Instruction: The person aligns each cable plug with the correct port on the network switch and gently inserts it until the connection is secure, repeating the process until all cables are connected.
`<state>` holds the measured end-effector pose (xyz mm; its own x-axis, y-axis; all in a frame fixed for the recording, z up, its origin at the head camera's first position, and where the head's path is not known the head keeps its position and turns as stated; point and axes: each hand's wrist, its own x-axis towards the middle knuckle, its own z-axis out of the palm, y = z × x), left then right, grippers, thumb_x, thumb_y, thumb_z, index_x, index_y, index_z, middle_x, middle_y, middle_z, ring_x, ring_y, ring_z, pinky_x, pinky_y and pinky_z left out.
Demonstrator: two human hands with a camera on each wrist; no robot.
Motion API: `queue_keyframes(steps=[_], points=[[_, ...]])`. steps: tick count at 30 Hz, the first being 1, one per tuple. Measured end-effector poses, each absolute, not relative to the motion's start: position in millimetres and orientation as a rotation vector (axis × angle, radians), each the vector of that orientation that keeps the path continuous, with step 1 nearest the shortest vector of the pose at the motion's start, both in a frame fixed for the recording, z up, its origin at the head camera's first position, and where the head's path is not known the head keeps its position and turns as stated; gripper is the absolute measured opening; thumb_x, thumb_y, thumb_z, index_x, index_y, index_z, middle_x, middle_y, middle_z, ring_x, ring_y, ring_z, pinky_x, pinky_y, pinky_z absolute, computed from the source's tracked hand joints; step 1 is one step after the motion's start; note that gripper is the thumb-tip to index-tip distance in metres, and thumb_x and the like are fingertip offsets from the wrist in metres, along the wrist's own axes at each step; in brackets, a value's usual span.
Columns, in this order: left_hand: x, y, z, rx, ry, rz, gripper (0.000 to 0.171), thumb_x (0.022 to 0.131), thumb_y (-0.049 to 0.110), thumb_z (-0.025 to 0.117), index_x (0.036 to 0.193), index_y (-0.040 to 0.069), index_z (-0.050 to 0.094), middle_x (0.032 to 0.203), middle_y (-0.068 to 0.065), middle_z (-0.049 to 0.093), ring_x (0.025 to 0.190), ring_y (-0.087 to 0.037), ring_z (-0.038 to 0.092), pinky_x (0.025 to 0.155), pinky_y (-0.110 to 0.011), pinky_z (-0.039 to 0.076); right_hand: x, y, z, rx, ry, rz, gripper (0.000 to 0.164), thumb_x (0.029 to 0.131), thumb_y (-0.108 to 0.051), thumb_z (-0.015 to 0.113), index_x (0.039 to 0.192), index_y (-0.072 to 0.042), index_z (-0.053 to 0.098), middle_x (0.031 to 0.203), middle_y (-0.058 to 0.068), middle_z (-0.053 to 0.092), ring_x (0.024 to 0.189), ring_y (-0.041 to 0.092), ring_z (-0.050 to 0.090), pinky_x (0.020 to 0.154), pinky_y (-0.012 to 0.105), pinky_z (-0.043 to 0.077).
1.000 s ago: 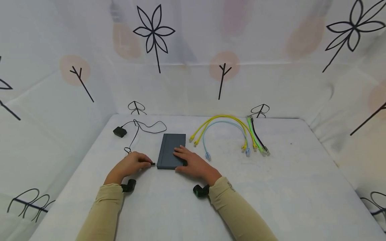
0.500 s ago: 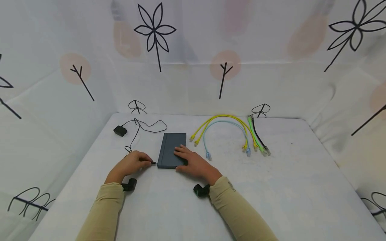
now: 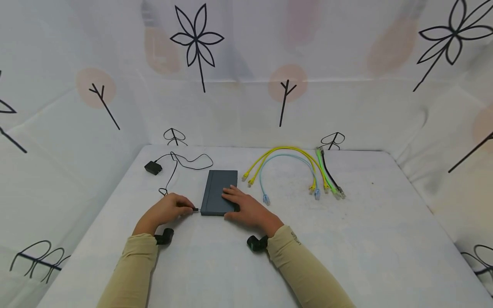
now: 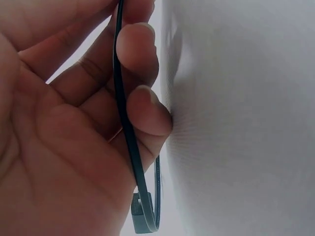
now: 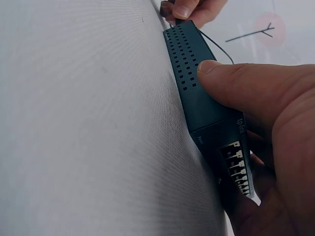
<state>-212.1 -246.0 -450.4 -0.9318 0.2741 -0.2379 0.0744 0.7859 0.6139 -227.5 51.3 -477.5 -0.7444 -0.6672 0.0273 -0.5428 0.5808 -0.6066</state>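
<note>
A dark grey network switch point(image 3: 215, 192) lies flat on the white table, its row of ports point(image 5: 237, 167) facing right. My left hand point(image 3: 169, 209) pinches a small black power plug point(image 3: 196, 209) at the switch's left end. A sliver of metal shows between plug and switch; how deep the tip sits cannot be told. The plug's thin black cable point(image 4: 123, 98) runs across the left palm in the left wrist view. My right hand point(image 3: 252, 209) holds the switch's right part, fingers over its top and thumb point(image 5: 231, 81) against the vented near side.
A black power adapter point(image 3: 153, 168) with looped cord lies at the back left. Yellow network cables point(image 3: 286, 148), a light blue cable point(image 3: 261, 179), a green cable point(image 3: 325, 173) and a black cable point(image 3: 329, 172) lie behind and right of the switch. White patterned cloth walls point(image 3: 239, 115) surround the table.
</note>
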Motion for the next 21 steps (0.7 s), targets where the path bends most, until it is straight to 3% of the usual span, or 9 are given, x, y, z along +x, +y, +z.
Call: queue_keyframes(steps=[21], points=[[-211.8, -247.9, -449.9, 0.264, 2.649, 0.917, 0.014, 0.091, 0.023, 0.068, 0.102, 0.018, 0.075, 0.098, 0.001, 0.070, 0.081, -0.014, 0.059, 0.069, -0.030, 0.049, -228.3, 51.4, -476.1, -1.036, 2.597, -0.901, 0.069, 0.092, -0.041, 0.064, 0.152, -0.020, 0.036, 0.161, -0.007, 0.026, 0.152, 0.014, 0.010, 0.118, 0.045, 0.026]])
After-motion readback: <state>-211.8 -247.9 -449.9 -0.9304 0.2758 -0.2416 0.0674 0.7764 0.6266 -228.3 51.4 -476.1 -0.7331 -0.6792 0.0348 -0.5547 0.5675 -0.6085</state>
